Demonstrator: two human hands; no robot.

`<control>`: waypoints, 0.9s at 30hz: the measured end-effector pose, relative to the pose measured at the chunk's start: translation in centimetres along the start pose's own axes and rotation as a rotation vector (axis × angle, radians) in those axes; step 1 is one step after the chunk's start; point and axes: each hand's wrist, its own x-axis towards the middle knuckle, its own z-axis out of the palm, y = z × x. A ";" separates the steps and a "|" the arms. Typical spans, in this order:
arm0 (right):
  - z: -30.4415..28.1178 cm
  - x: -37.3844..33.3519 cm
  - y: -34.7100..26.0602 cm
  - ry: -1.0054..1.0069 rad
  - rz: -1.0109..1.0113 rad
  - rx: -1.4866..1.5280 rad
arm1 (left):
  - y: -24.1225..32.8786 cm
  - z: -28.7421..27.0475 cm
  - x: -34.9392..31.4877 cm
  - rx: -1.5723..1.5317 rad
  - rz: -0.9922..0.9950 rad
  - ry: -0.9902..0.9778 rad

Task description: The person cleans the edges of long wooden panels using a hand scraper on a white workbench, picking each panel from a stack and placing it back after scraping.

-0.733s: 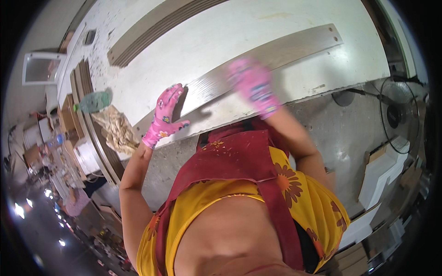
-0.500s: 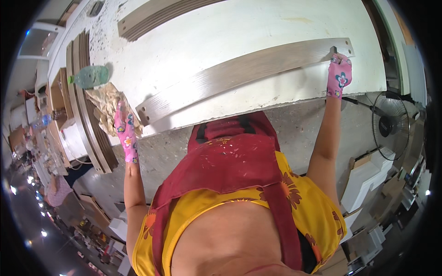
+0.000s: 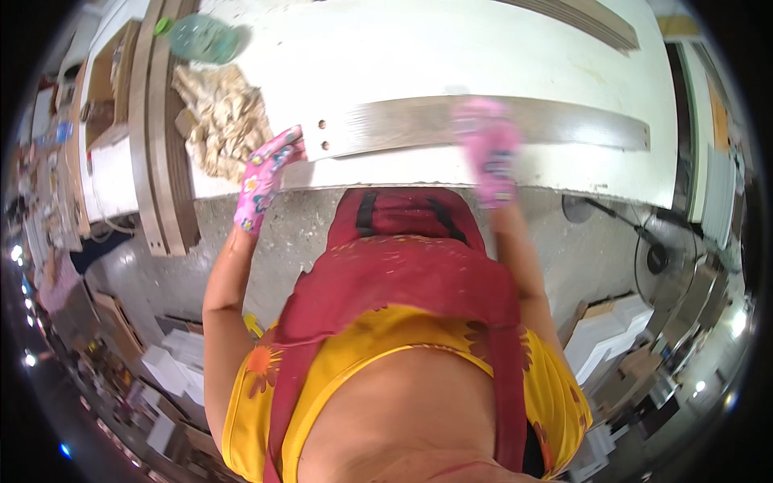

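A long, slightly curved wooden slat (image 3: 394,125) with holes at its ends lies along the front of the white worktable (image 3: 362,52). My left hand (image 3: 264,173), in a pink flowered glove, is at the slat's left end with its fingers stretched out. Midway along the slat is my right hand (image 3: 487,149), in a matching glove. Motion smears its fingers, so anything under or in them is hidden. A crumpled beige cloth (image 3: 225,113) lies just beyond my left hand. Behind it a greenish clear bottle (image 3: 201,38) rests on its side.
Several long slats (image 3: 165,153) lie along the table's left side, their ends past the front edge. Another slat stack (image 3: 592,20) is at the far right. A standing fan (image 3: 660,256) and white panels (image 3: 608,330) are on the right. A red apron covers my front.
My right hand, which gripped a small dark block near the slat's right end, has swept left to its middle. The table appears shifted in view. My left hand is nearer the slat's end.
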 end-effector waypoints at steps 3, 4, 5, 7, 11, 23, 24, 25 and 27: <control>-5.9 1.6 4.4 0.276 0.328 -0.104 | -0.3 0.0 0.3 -0.086 -0.012 -0.071; -5.7 1.8 4.7 0.355 0.498 0.144 | -0.4 -0.2 0.6 -0.099 -0.006 -0.109; -4.5 1.7 3.6 0.310 0.101 -0.217 | -0.6 -0.3 0.9 -0.096 -0.008 -0.120; 2.4 0.3 1.6 0.062 0.144 0.649 | -0.8 -0.6 1.3 -0.092 -0.009 -0.153; 9.4 -0.5 -14.8 -0.367 -0.476 0.022 | -0.2 -0.2 0.8 -0.162 0.009 -0.166; 8.4 -1.3 -14.8 -0.438 -0.673 -0.048 | -1.0 -0.7 0.9 -0.239 -0.052 -0.168; 7.7 -2.0 -15.5 -0.495 -0.773 -0.022 | -0.2 -0.5 0.7 -0.209 -0.048 -0.161; 6.1 -1.9 -15.9 -0.538 -0.766 -0.005 | 0.4 -0.1 0.6 -0.179 -0.045 -0.162; 5.6 -1.9 -15.7 -0.600 -0.633 0.111 | 0.7 -0.1 0.4 0.244 0.130 -0.136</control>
